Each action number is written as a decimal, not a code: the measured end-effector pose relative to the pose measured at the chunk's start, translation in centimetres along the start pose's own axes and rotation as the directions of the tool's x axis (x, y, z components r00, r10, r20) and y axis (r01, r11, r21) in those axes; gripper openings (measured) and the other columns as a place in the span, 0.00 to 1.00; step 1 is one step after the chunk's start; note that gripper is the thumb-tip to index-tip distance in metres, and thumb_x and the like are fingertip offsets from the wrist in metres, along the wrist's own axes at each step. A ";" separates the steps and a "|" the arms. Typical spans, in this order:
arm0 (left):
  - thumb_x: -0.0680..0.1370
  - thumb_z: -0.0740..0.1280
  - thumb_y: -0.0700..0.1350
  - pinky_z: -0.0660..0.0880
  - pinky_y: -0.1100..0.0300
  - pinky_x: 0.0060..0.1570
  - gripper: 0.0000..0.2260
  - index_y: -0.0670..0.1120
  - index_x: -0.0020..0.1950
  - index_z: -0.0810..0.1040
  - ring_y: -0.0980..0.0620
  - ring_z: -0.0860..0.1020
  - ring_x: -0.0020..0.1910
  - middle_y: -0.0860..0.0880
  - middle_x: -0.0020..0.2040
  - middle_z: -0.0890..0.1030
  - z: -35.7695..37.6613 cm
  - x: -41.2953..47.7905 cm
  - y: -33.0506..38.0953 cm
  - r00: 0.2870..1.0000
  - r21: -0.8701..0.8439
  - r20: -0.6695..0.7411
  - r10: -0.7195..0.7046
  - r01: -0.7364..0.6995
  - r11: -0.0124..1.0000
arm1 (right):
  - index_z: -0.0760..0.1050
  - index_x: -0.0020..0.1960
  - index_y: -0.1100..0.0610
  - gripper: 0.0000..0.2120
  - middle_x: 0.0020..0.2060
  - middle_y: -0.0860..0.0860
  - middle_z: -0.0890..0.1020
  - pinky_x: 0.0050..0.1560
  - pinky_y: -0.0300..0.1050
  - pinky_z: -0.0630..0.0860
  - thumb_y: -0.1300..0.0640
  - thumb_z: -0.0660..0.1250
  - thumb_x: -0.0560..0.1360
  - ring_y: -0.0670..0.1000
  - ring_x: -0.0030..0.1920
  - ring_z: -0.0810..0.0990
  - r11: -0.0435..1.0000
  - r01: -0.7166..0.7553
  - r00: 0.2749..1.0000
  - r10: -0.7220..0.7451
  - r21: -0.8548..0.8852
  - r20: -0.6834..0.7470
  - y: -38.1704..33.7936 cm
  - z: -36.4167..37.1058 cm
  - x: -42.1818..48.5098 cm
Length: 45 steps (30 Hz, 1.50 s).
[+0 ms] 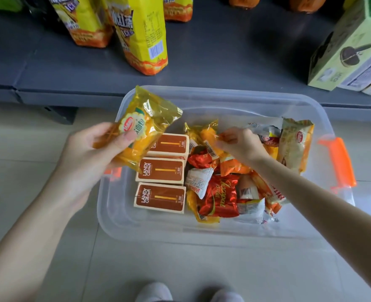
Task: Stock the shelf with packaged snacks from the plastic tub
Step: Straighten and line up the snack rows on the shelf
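Here, the left hand (86,158) holds a snack packet (145,127) up over the tub's left rear corner. Its fingers are curled round the packet's lower end, with the thumb pressed on the front. The packet is a glossy, see-through yellow-orange wrapper, crinkled at the top seam, with a round red-and-white logo on a pale flower-shaped badge; the small print is too blurred to read.

The right hand (239,144) reaches down into the plastic tub (123,214), fingers bent and pinching the edge of a second orange packet (204,131) that lies on the heap (barcode side up).

The tub is clear, approx. rectangular, with an orange latch (341,162) on its right end. It sits on the pale tiled floor (180,264), just in front of the shelf (223,51). Inside, at left, three brown boxes (160,171) marked "LANDY Castle" lie side by side in a row. At right is a loose pile of wrappers – a red foil packet (221,196), white ones, orange ones – and a cream packet (295,144) stands against the right wall.

The shelf is dark grey and low. Tall yellow bags (143,33) stand on it at left, and a green box (350,46) w/ a dark biscuit picture sits at right. Toes of pale slippers (154,293) show at the bottom edge.
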<state>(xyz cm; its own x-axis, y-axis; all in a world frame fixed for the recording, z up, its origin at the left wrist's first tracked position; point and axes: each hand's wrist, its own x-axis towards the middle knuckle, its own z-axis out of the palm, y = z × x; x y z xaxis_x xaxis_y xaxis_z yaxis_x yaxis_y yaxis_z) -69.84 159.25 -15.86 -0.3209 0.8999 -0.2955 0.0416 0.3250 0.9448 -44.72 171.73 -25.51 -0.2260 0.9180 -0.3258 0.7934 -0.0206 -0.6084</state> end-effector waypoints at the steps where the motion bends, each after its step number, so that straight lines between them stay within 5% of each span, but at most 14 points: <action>1: 0.61 0.73 0.58 0.79 0.63 0.34 0.17 0.51 0.45 0.83 0.55 0.83 0.38 0.52 0.41 0.86 0.0 0.0 -0.1 1.000 -0.023 -0.017 -0.007 0.007 1.000 | 0.73 0.65 0.57 0.26 0.52 0.51 0.81 0.49 0.47 0.79 0.43 0.70 0.72 0.51 0.46 0.80 0.999 -0.011 1.000 0.011 -0.047 0.009 -0.2 0.7 0.4; 6: 0.65 0.75 0.61 0.81 0.49 0.48 0.20 0.51 0.51 0.81 0.51 0.84 0.44 0.51 0.46 0.85 -0.1 0.0 -0.6 0.996 -0.020 -0.084 -0.039 0.038 0.999 | 0.68 0.67 0.57 0.27 0.57 0.54 0.77 0.55 0.48 0.77 0.45 0.68 0.74 0.54 0.55 0.77 0.988 -0.016 1.000 0.012 -0.156 -0.024 -0.5 2.8 0.8; 11: 0.65 0.70 0.57 0.78 0.42 0.53 0.19 0.48 0.52 0.80 0.49 0.83 0.45 0.50 0.45 0.85 0.0 -0.9 1.4 0.983 -0.002 -0.132 -0.128 0.129 0.992 | 0.71 0.56 0.57 0.11 0.41 0.48 0.78 0.31 0.33 0.74 0.54 0.67 0.76 0.45 0.37 0.77 0.984 -0.042 0.991 0.020 0.176 0.129 -3.2 -1.6 -2.6; 13: 0.66 0.70 0.56 0.78 0.41 0.53 0.20 0.47 0.53 0.80 0.48 0.82 0.44 0.49 0.45 0.85 0.0 -1.9 3.2 0.977 -0.006 -0.114 -0.180 0.181 0.984 | 0.74 0.54 0.58 0.09 0.40 0.49 0.80 0.34 0.35 0.72 0.55 0.67 0.76 0.47 0.38 0.79 0.914 -0.134 0.968 0.038 0.384 0.247 -5.6 -4.4 -5.2; 16: 0.71 0.71 0.48 0.80 0.52 0.51 0.15 0.46 0.56 0.79 0.51 0.83 0.47 0.49 0.48 0.85 0.5 -4.6 6.9 0.957 -0.047 -0.078 -0.278 0.275 0.960 | 0.77 0.53 0.59 0.07 0.41 0.52 0.85 0.37 0.40 0.78 0.58 0.67 0.76 0.51 0.41 0.84 0.723 -0.309 0.922 0.067 0.617 0.383 -10.3 -8.5 -9.4; 19: 0.74 0.70 0.40 0.79 0.54 0.52 0.09 0.45 0.53 0.79 0.52 0.82 0.45 0.46 0.50 0.85 0.6 -8.8 12.2 0.949 -0.091 -0.085 -0.304 0.297 0.951 | 0.76 0.57 0.61 0.10 0.49 0.57 0.85 0.51 0.51 0.81 0.61 0.66 0.76 0.56 0.50 0.84 0.589 -0.418 0.876 0.059 0.692 0.479 -15.9 -13.1 -13.4; 25: 0.71 0.73 0.41 0.81 0.55 0.47 0.07 0.44 0.48 0.81 0.51 0.82 0.43 0.45 0.46 0.85 -1.8 -15.7 26.0 0.938 -0.186 -0.090 -0.334 0.314 0.931 | 0.76 0.61 0.62 0.27 0.56 0.58 0.82 0.65 0.64 0.70 0.55 0.77 0.64 0.60 0.58 0.80 0.435 -0.478 0.857 0.040 0.763 0.514 -26.0 -21.9 -21.0; 29: 0.71 0.72 0.45 0.82 0.56 0.42 0.10 0.44 0.50 0.79 0.53 0.82 0.43 0.46 0.45 0.84 -4.4 -19.7 36.8 0.958 -0.159 -0.110 -0.264 0.245 0.956 | 0.77 0.59 0.65 0.34 0.52 0.63 0.81 0.53 0.59 0.71 0.54 0.81 0.56 0.63 0.51 0.78 0.405 -0.476 0.866 0.063 0.780 0.496 -34.3 -28.9 -25.9; 33: 0.73 0.72 0.45 0.82 0.53 0.42 0.09 0.49 0.51 0.77 0.53 0.83 0.45 0.46 0.49 0.83 -6.8 -23.7 47.1 0.982 -0.086 -0.095 -0.165 0.157 0.984 | 0.73 0.62 0.64 0.21 0.50 0.59 0.82 0.44 0.49 0.81 0.61 0.71 0.71 0.57 0.46 0.83 0.364 -0.436 0.899 0.132 0.823 0.417 -42.8 -36.2 -30.3; 37: 0.74 0.72 0.45 0.82 0.52 0.45 0.10 0.51 0.53 0.76 0.53 0.82 0.49 0.47 0.53 0.82 -8.9 -27.3 55.7 0.984 -0.101 -0.127 -0.125 0.112 0.989 | 0.69 0.67 0.53 0.29 0.57 0.52 0.82 0.50 0.47 0.80 0.38 0.65 0.72 0.52 0.53 0.83 0.427 -0.442 0.890 0.098 0.789 0.446 -50.0 -41.8 -33.8; 39: 0.74 0.71 0.46 0.81 0.52 0.47 0.11 0.52 0.55 0.74 0.54 0.81 0.50 0.50 0.53 0.81 -9.7 -29.0 59.3 0.981 -0.090 -0.176 -0.082 0.067 0.994 | 0.72 0.64 0.52 0.29 0.53 0.50 0.83 0.43 0.43 0.79 0.32 0.57 0.75 0.47 0.49 0.83 0.426 -0.446 0.888 0.097 0.787 0.450 -53.2 -44.5 -35.3; 42: 0.77 0.67 0.48 0.81 0.55 0.47 0.12 0.50 0.60 0.71 0.56 0.80 0.50 0.52 0.53 0.79 -10.3 -31.6 63.9 0.975 -0.099 -0.220 -0.035 0.014 0.995 | 0.76 0.49 0.54 0.20 0.42 0.51 0.82 0.31 0.36 0.75 0.41 0.53 0.80 0.42 0.34 0.82 0.328 -0.423 0.901 0.048 0.845 0.432 -56.4 -47.9 -38.1; 45: 0.78 0.64 0.49 0.81 0.53 0.50 0.14 0.49 0.63 0.71 0.53 0.80 0.54 0.50 0.57 0.78 -10.5 -33.9 67.1 0.964 -0.138 -0.263 -0.031 -0.005 0.990 | 0.70 0.67 0.52 0.16 0.60 0.52 0.79 0.41 0.36 0.77 0.51 0.57 0.81 0.43 0.47 0.83 0.303 -0.414 0.895 -0.037 0.859 0.444 -59.2 -49.7 -40.7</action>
<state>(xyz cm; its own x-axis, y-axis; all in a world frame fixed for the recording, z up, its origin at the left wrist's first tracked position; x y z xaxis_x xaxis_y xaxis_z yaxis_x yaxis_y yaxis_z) -66.09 147.55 59.03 -0.5595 0.7810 -0.2774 -0.0875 0.2771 0.9568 -54.41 155.26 59.79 -0.4827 0.6467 -0.5906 -0.1518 -0.7259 -0.6708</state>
